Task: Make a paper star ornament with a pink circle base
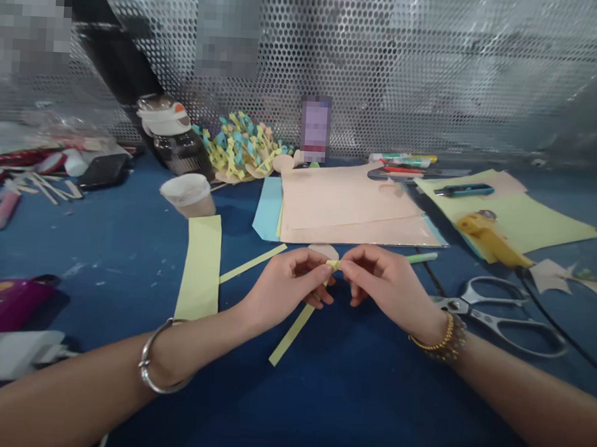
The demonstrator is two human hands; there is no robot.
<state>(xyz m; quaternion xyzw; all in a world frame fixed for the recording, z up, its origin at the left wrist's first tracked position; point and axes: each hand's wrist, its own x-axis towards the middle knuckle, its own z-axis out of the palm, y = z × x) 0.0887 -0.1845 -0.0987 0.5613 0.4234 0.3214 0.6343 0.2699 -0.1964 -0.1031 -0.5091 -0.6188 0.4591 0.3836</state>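
Between the fingertips of my left hand (296, 277) and my right hand (380, 278) is a narrow yellow paper strip (291, 336). Both hands pinch its upper end, which looks folded or bent, while its long tail hangs down to the left. Behind the fingers a pale round paper piece (324, 250) shows in part. Left of my hands lie another thin yellow strip (253, 264) and a wide yellow paper band (200, 265). Scissors (484, 310) rest beside my right wrist, and a green pen (421, 258) lies behind that hand.
Stacked pink and blue paper sheets (344, 199) lie ahead. A paper cup (187, 194), a dark jar (175, 137) and a cluster of curled paper pieces (242, 147) stand behind at left. On the right are a yellow glue gun (492, 239) with a cable and a cutter (464, 189).
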